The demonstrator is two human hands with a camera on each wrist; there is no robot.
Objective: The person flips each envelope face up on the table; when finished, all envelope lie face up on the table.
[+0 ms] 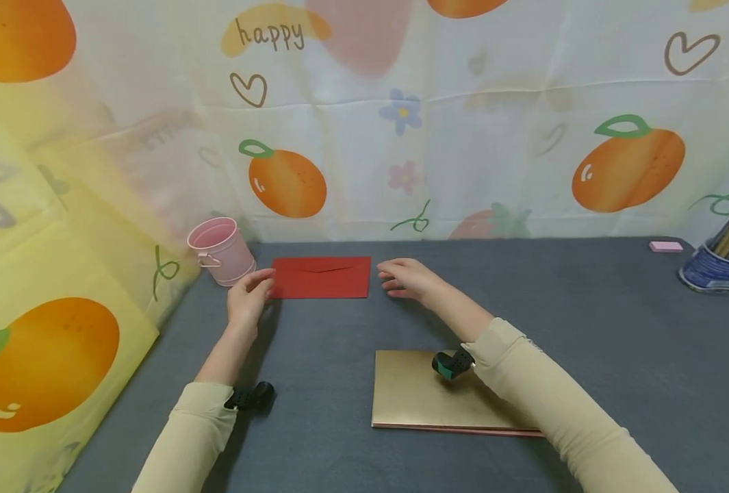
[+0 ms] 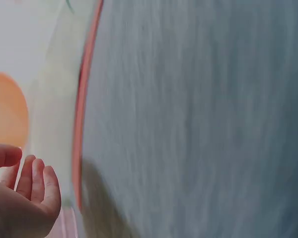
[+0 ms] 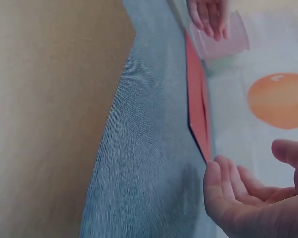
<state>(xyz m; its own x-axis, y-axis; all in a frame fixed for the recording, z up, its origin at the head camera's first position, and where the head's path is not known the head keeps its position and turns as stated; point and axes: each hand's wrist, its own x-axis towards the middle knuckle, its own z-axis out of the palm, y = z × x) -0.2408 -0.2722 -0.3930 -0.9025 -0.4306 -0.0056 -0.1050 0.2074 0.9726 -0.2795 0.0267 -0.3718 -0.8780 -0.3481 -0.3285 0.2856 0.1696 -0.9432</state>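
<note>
A red envelope lies on the dark grey table near the back, its pointed flap facing up. At its left end is my left hand, fingers loosely bent and holding nothing; the left wrist view shows this hand apart from the envelope's thin red strip. Just off the envelope's right end hovers my right hand, its fingers relaxed with nothing between them. In the right wrist view the right hand has thumb and fingers spread apart, near the envelope's end.
A stack of gold sheets lies under my right forearm. Behind my left hand stands a pink bucket. At far right are a pink eraser and a blue holder with pencils. A printed curtain hangs behind the table.
</note>
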